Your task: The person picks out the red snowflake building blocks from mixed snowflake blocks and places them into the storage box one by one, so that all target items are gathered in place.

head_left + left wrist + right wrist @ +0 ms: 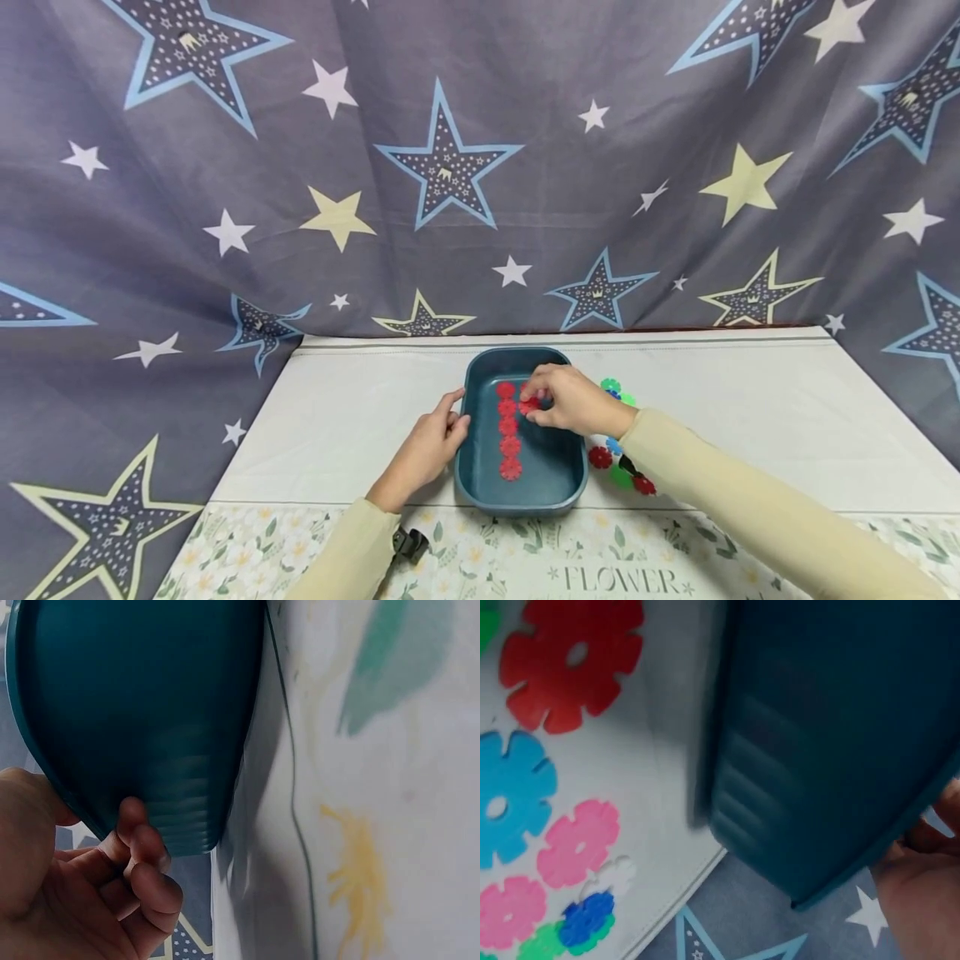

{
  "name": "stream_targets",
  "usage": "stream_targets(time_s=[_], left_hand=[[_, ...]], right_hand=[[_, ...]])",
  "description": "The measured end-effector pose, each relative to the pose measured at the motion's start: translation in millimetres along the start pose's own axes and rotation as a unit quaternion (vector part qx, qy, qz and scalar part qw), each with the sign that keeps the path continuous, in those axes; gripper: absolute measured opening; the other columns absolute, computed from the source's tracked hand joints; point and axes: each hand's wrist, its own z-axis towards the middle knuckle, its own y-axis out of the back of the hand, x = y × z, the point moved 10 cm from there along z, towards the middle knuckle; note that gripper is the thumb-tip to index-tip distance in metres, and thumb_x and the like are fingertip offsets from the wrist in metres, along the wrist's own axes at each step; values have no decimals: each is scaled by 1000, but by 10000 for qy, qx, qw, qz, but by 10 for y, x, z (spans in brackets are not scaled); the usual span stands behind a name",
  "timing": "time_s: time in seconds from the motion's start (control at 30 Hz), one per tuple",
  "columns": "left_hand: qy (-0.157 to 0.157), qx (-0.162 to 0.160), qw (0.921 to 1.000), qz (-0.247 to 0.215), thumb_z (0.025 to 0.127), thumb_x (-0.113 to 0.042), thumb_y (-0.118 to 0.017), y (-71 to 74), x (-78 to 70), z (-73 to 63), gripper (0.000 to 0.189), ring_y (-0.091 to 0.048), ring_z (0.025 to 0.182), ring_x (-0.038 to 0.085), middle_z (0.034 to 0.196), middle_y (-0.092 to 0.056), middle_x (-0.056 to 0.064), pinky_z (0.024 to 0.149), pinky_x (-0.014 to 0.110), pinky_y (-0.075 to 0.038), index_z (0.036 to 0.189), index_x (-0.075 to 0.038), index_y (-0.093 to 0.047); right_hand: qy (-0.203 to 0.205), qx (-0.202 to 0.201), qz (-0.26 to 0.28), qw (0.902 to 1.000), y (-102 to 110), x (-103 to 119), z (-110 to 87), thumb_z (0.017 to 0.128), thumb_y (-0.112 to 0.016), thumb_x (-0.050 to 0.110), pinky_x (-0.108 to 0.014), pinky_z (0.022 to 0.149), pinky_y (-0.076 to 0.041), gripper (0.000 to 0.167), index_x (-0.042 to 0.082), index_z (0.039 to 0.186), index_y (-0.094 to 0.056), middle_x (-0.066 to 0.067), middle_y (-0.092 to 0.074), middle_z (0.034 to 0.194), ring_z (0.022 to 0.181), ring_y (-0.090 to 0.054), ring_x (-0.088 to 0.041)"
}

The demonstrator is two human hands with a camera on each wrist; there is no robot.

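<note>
A dark teal rectangular tray (525,507) stands on the table. Inside, red flower-shaped plastic discs (510,446) form a column on the left, with more red at the top of a second column. My left hand (427,446) holds the tray's left rim; in the left wrist view its curled fingers (154,892) lie against the outer wall. Over the tray, my right hand (573,400) pinches a red disc (529,405) low near the tray floor, partly hiding the disc behind it. The right wrist view shows only part of that hand (922,900) beyond the wall.
Loose flower discs lie right of the tray, partly under my right forearm: red (574,656), blue (517,795), pink (581,844), dark blue (586,919) and green. A floral, lettered cloth (622,579) covers the front. A star-patterned curtain (480,250) hangs behind the table.
</note>
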Motion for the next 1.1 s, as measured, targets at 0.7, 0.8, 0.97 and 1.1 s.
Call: stream_targets(time_s=[0.7,0.8,0.97,1.1], left_hand=[[-52,-57,10000,16,97,-15,-53,-4,-12,10,44,-39,49,3,62,-44,-10,59,26,-40,138,0,-43],[-66,-68,9999,60,97,-15,-53,-6,-17,11,44,-39,49,3,61,-43,-11,58,25,-40,137,0,-43],[-64,-70,9999,108,97,-16,-53,-9,-20,11,44,-39,49,3,61,-43,-11,58,25,-39,137,1,-43],[-45,-57,9999,124,98,-16,-53,-14,-13,11,45,-38,49,3,61,-43,-11,57,25,-39,138,1,-43]], right_hand=[[-539,488,-1279,9891,-331,-226,156,75,-77,13,-32,69,-51,11,12,85,-75,1,-68,86,77,-61,-12],[-552,491,-1411,9872,-338,-226,145,74,-79,14,-33,69,-51,12,12,85,-74,1,-68,84,77,-62,-14],[-550,513,-1667,9831,-349,-218,126,74,-78,12,-34,70,-50,13,12,86,-74,2,-64,84,79,-61,-16],[-419,464,-1808,9815,-350,-196,120,75,-76,9,-33,69,-50,12,12,86,-75,3,-59,81,78,-61,-17]])
